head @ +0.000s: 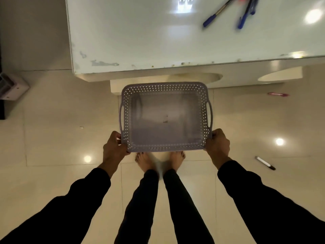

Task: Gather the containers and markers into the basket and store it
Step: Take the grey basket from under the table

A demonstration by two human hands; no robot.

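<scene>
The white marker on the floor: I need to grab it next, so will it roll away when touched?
Probably. The white marker looks round and slim, lying on glossy tile, so a nudge may roll it. It likely feels light and stiff.

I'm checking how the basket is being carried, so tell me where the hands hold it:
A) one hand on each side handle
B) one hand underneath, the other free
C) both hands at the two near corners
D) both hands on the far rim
C: the left hand and the right hand each grip a near corner of the basket, and both side handle slots are free.
</scene>
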